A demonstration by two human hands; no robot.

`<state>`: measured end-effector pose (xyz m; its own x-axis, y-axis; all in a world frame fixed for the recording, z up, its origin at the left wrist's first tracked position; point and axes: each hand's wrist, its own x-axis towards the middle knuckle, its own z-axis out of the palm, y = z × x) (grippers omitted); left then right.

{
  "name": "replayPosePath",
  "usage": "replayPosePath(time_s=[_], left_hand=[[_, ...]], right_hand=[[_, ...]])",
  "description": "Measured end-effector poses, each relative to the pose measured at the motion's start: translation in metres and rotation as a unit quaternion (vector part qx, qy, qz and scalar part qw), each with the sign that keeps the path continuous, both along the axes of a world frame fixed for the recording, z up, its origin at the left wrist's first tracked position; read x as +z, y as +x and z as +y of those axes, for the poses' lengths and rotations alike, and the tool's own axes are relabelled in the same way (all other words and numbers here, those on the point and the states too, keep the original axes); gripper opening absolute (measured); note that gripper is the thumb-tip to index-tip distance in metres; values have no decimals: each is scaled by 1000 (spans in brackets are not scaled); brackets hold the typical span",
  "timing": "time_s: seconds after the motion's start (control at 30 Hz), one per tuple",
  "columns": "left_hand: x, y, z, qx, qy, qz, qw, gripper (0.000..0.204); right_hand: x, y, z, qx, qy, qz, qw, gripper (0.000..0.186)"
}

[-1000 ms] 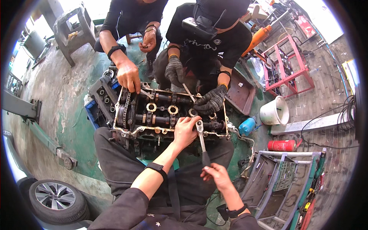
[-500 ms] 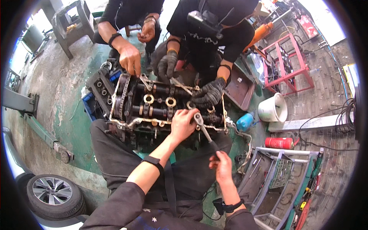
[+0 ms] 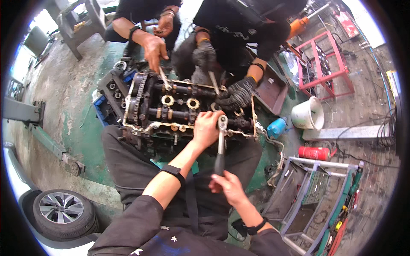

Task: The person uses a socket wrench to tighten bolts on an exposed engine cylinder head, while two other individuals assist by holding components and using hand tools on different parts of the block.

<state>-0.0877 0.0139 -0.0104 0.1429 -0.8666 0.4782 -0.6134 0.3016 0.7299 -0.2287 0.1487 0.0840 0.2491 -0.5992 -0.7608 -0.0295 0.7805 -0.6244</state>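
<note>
While upright, ratchet (image 3: 220,145) heads toward engine (image 3: 179,109).

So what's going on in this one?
A person works on an engine cylinder head on the floor. Their left hand steadies the head of a ratchet on the near edge, while the right hand grips its handle. Across the engine, one co-worker's bare hand holds a tool at the camshafts, and another's gloved hands rest on the far side.
</note>
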Motion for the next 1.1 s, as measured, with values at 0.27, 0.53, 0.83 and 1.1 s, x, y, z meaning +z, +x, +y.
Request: replayPosePath(time_s=[0.27, 0.53, 0.83, 1.1], left_hand=[[1, -13, 7, -35, 33, 45, 998, 40], [2, -6, 7, -35, 49, 62, 996, 35], [-6, -4, 3, -43, 35, 36, 998, 30], [-2, -6, 6, -34, 22, 85, 996, 37]], right_hand=[[-11, -111, -31, -244, -135, 154, 948, 31], [-5, -47, 0, 50, -49, 63, 996, 30], [-8, 69, 7, -1, -36, -54, 998, 21], [-31, -36, 15, -77, -82, 91, 989, 21]])
